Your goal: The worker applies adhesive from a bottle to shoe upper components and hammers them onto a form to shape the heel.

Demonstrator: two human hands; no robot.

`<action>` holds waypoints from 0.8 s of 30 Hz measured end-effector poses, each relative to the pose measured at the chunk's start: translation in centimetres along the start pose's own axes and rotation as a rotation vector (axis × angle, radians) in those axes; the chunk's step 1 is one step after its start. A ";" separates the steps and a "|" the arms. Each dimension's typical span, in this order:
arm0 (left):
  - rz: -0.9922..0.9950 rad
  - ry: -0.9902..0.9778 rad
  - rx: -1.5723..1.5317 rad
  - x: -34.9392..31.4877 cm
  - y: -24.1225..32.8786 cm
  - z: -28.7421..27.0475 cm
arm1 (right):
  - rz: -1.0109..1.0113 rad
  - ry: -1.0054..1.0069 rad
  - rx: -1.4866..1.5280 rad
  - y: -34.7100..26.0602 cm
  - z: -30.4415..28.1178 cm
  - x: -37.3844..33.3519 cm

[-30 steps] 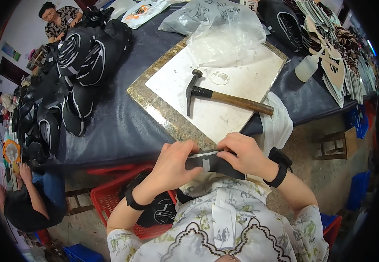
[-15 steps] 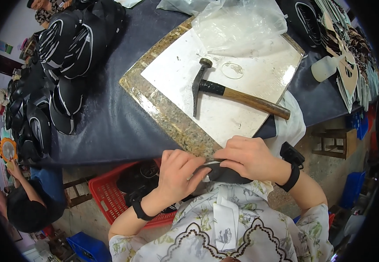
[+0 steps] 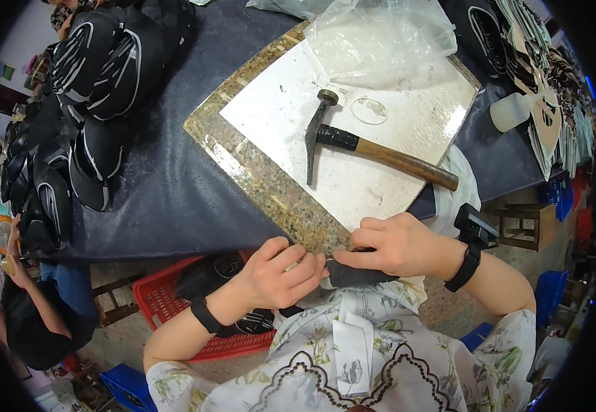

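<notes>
Over the near corner of the stone slab (image 3: 243, 165), both my hands are close together at a dark grey, flat piece of material (image 3: 358, 273). My left hand (image 3: 281, 275) is closed, its thumb and fingers pinching the piece's left end. My right hand (image 3: 399, 247) is closed too, with thumb and forefinger on its upper edge. The fingers hide much of the piece, so its full shape cannot be seen. Beyond them a hammer (image 3: 394, 159) with a wooden handle lies on the white sheet (image 3: 277, 103) covering the slab. Neither hand touches the hammer.
Black shoe uppers (image 3: 99, 69) are heaped on the table's left. A clear plastic bag (image 3: 380, 41) lies at the back. To the right stand a whitish container (image 3: 509, 111) and stacked cut pieces (image 3: 548, 123). Below the table edge is a red crate (image 3: 167, 288). Another person (image 3: 33, 323) sits left.
My left hand has turned, its fingers curling in closer to the right hand. The right hand has shifted slightly, its forearm swinging outward. The hammer stays put.
</notes>
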State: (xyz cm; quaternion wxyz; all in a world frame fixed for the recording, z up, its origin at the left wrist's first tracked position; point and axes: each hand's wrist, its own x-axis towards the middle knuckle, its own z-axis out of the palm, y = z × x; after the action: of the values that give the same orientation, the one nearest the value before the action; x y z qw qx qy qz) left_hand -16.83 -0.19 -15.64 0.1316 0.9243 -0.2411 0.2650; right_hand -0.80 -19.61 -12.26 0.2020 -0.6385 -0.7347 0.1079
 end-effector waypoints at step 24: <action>0.108 -0.086 -0.112 0.4 -1.4 -0.3 | -0.038 -0.087 0.017 1.3 -0.3 -0.9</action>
State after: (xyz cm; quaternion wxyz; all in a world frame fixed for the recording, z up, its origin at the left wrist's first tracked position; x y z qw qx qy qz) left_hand -15.94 0.93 -15.30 0.1581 0.9116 -0.3105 0.2181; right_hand 0.56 -20.33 -12.69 0.1772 -0.6173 -0.7539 0.1382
